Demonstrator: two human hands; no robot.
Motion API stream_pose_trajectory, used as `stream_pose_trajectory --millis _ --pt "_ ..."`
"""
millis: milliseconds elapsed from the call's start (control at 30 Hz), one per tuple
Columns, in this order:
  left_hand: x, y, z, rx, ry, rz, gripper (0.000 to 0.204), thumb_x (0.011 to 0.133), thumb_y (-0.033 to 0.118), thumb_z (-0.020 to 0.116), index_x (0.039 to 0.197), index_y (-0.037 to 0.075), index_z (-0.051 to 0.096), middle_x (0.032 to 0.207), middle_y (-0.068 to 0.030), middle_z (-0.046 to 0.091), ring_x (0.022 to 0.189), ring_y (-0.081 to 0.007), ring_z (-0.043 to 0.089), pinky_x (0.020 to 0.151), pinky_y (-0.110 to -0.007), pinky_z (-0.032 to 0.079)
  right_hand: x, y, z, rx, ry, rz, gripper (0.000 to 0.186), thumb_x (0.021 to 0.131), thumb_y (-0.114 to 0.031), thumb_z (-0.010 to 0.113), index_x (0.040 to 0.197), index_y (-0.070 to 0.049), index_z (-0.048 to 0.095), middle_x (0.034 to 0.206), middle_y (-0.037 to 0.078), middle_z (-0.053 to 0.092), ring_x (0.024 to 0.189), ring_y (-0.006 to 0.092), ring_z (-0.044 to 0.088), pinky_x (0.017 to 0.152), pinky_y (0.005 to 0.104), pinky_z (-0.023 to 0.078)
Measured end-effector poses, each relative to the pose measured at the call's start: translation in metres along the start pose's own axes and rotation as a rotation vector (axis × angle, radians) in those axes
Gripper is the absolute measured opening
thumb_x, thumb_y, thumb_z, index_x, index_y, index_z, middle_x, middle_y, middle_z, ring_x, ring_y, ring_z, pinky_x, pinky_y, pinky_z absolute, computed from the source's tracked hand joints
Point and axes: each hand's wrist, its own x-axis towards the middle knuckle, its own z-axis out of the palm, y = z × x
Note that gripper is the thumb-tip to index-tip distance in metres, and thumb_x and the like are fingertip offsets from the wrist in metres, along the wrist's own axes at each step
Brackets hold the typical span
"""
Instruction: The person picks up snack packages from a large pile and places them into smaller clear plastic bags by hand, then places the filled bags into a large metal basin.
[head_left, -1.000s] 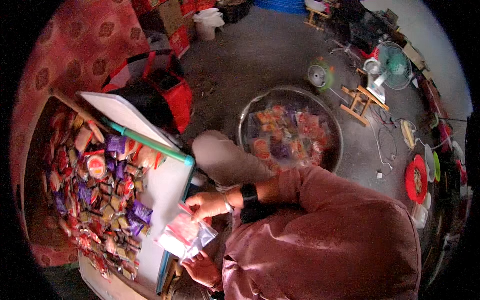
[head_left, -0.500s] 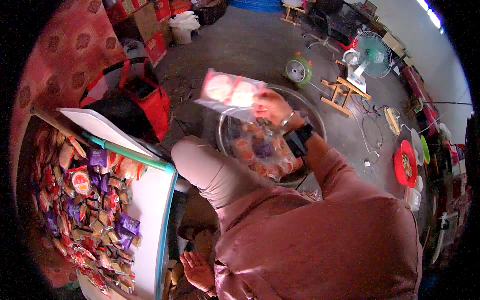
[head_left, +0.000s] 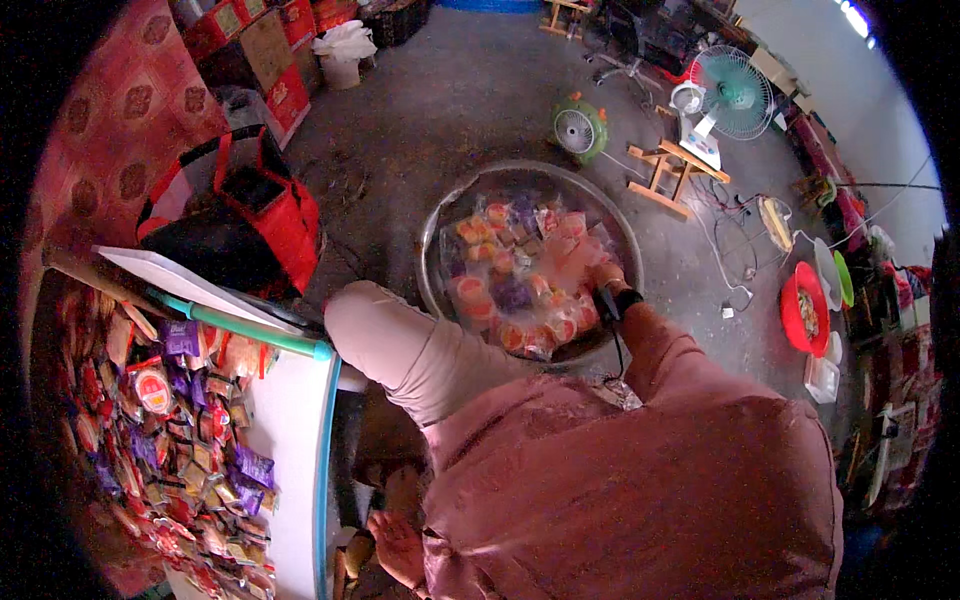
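Note:
My right hand (head_left: 585,262) is down in the far right part of a round metal basin (head_left: 428,250), over a heap of clear packets (head_left: 512,295) with orange, red and purple contents. Its fingers are smeared and blend with the packets, so whether they grip one cannot be made out. A dark band circles that wrist. Low beside my left side, my left hand (head_left: 398,548) hangs with its fingers loosely apart and nothing visible in them. Left of me, a white tabletop (head_left: 295,440) bears a large heap of small wrapped snacks (head_left: 195,450), red, purple and golden.
A red and black bag (head_left: 290,235) stands beyond the tabletop. Past the basin are a small green fan (head_left: 577,130), a wooden stand (head_left: 665,175) and a larger fan (head_left: 733,92). Cords (head_left: 715,240) and a red bowl (head_left: 803,325) lie to the right. Boxes (head_left: 245,55) are stacked far left.
My right hand has come down into the basin from above its far left rim. The clear packet it held up is no longer distinct. The view has shifted slightly; my left hand stays low.

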Motion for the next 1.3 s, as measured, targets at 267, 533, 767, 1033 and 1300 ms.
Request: stream_pose_trajectory --millis 267,533,767,1033,1300 --pt "-0.014 -0.035 -0.009 1.272 -0.313 0.450 0.043 0.091 0.012 0.042 0.133 0.008 0.037 0.131 -0.0086 0.047 0.110 -0.0205 0.051 0.095 -0.035 0.041 -0.015 -0.098 0.023 0.032 0.072 -0.129 0.021 0.074 -0.029 0.059 0.085 -0.013 0.067 0.093 0.008 0.067 0.082 0.0283 0.064 0.067 0.0385 0.051" --pt "-0.025 -0.065 -0.002 1.184 -0.147 0.554 0.033 0.090 0.011 0.044 0.123 0.007 0.047 0.115 -0.0060 0.058 0.098 -0.0204 0.057 0.089 -0.034 0.045 0.023 -0.180 0.004 0.043 0.076 -0.368 0.024 0.081 -0.031 0.055 0.094 -0.013 0.064 0.091 0.008 0.064 0.084 0.0257 0.061 0.067 0.0403 0.048" --pt "-0.010 -0.042 -0.015 1.283 -0.218 0.512 0.030 0.092 0.022 0.048 0.118 0.006 0.050 0.120 -0.0068 0.054 0.106 -0.0209 0.051 0.097 -0.035 0.039 -0.010 -0.200 -0.022 -0.021 -0.142 -0.458 0.023 0.082 -0.030 0.058 0.093 -0.010 0.064 0.093 0.009 0.064 0.081 0.0240 0.061 0.068 0.0372 0.049" --pt "-0.007 -0.046 -0.017 1.213 -0.187 0.572 0.037 0.092 0.020 0.047 0.125 0.003 0.043 0.120 -0.0151 0.053 0.107 -0.0277 0.052 0.094 -0.038 0.043 -0.028 -0.279 -0.157 1.867 -0.643 -0.076 0.015 0.087 -0.018 0.057 0.096 -0.007 0.062 0.090 0.006 0.064 0.080 0.0198 0.061 0.073 0.0333 0.051" --pt "-0.042 -0.065 -0.004 1.202 -0.190 0.698 0.035 0.091 0.017 0.051 0.123 0.004 0.047 0.110 -0.0150 0.058 0.102 -0.0287 0.056 0.090 -0.043 0.046 -0.087 -0.394 -0.275 1.668 -0.687 -0.798 0.016 0.088 -0.022 0.059 0.095 -0.008 0.060 0.080 0.004 0.061 0.064 0.0103 0.052 0.059 0.0237 0.042"
